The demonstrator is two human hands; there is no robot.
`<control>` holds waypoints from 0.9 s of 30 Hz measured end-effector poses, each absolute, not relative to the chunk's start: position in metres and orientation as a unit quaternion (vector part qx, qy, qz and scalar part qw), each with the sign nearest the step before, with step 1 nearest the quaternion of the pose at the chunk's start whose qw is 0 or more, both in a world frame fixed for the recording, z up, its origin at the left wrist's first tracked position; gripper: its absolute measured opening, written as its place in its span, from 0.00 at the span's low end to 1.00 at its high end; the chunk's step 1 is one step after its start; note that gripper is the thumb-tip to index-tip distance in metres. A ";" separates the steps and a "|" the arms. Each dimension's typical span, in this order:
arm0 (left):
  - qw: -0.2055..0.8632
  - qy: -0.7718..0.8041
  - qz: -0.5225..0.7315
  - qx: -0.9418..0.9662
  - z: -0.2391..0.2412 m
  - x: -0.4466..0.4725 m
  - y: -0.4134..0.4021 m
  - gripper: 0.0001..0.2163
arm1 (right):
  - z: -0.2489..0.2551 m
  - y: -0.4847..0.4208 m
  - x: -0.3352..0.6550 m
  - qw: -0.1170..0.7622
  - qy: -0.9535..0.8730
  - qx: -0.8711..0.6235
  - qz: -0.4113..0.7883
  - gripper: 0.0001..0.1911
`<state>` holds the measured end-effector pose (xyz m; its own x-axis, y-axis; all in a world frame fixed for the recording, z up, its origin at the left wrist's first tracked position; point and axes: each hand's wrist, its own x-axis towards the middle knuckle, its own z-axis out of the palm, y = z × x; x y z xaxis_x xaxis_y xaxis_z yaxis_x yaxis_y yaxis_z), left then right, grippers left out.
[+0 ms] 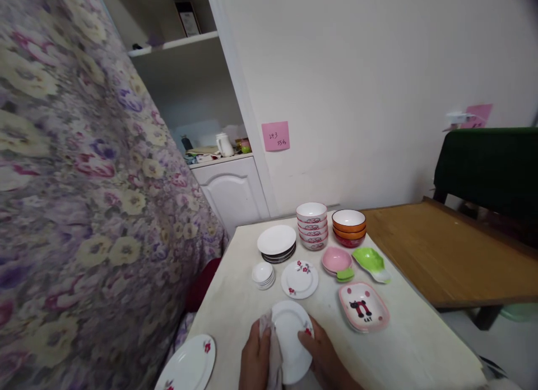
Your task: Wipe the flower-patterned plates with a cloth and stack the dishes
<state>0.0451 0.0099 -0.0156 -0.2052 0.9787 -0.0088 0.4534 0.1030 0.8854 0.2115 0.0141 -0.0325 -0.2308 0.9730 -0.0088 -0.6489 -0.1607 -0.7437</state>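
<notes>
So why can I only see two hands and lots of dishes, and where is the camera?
The camera sits on a person's head and looks down, so you see only their own two hands. The left hand presses a cloth against a white plate with small red flowers, and the right hand holds that plate by its edge. On the pale table lie more dishes: a stack of white bowls, orange bowls, a pink bowl, a green dish, a pink cat dish, some flat plates and tiny saucers. Another flowered plate sits near the left edge.
</notes>
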 end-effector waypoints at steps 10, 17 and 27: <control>0.354 0.664 0.443 0.487 -0.011 0.042 0.007 0.23 | -0.032 0.016 0.212 0.539 -0.328 -0.220 0.744 0.32; 0.312 0.712 0.502 0.381 -0.033 0.065 -0.011 0.24 | -0.048 0.019 0.211 0.567 -0.366 -0.292 0.677 0.33; 0.423 0.586 0.401 0.563 0.013 0.029 0.005 0.16 | -0.033 0.018 0.219 0.484 -0.432 -0.199 0.735 0.30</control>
